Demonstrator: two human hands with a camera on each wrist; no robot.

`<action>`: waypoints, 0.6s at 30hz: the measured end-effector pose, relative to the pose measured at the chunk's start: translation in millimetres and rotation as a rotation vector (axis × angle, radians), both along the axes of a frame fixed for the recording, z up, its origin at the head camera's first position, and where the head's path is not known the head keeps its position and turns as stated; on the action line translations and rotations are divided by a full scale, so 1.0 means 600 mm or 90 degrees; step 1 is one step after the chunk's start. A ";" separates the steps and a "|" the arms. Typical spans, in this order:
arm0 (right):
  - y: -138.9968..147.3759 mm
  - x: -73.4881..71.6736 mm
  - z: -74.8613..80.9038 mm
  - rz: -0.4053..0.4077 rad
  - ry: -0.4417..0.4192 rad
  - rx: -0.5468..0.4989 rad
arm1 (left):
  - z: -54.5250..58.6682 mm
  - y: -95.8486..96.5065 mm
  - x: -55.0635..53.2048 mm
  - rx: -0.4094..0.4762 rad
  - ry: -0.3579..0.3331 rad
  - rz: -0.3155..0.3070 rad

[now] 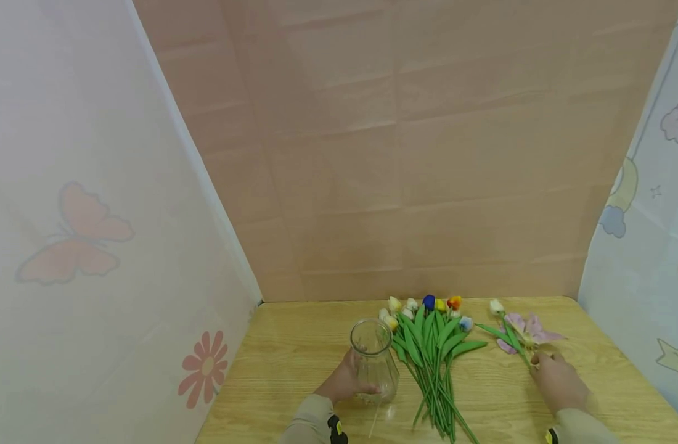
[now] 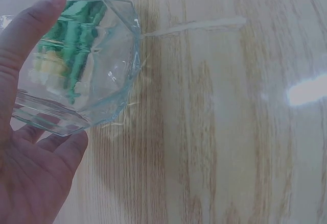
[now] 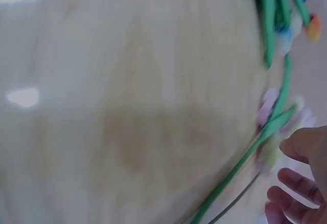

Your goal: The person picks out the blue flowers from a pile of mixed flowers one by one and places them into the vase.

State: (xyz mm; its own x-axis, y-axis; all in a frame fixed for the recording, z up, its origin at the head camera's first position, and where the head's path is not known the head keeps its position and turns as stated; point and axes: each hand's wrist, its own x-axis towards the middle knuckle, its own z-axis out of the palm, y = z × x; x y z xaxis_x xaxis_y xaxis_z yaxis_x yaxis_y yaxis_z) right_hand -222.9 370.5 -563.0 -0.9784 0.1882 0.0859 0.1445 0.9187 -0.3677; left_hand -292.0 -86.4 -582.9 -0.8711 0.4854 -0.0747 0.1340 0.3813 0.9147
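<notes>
My left hand (image 1: 344, 377) grips a clear glass vase (image 1: 374, 364) by its side. In the left wrist view the thumb lies across the faceted vase (image 2: 110, 71), and the fingers (image 2: 69, 145) curl under its far side. Over on the right, my right hand (image 1: 559, 379) is beside a white tulip (image 1: 497, 307) and a pink flower (image 1: 530, 330). The right wrist view shows its fingers loosely bent and parted, nothing between them, next to the green stem (image 3: 230, 175). Whether a fingertip touches the stem I cannot tell.
Several artificial tulips (image 1: 436, 357) lie bunched between the hands, blooms toward the back and stems crossing toward the front. The wooden table (image 1: 283, 345) meets a tan back sheet (image 1: 344, 185), with patterned sheets (image 1: 122, 320) at both sides.
</notes>
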 end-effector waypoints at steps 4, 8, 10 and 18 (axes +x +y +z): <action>-0.054 -0.025 0.030 0.040 0.038 -0.022 | 0.001 0.001 0.002 0.001 0.006 -0.002; -0.127 -0.050 0.053 0.104 0.017 -0.100 | 0.002 0.002 0.002 0.002 -0.002 -0.002; -0.167 -0.060 0.056 0.134 0.009 -0.127 | 0.002 0.002 0.003 0.001 0.002 -0.002; -0.262 -0.088 0.025 0.158 -0.034 -0.139 | -0.002 0.001 -0.001 0.010 0.009 -0.006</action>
State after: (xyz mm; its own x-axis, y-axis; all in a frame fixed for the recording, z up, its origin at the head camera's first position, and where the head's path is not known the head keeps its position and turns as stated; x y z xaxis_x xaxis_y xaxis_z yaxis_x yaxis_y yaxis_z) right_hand -275.8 213.0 -548.3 -0.9987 -0.0482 0.0173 -0.0496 0.8286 -0.5576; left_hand -292.6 -85.8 -584.2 -0.8674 0.4946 -0.0544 0.1508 0.3655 0.9185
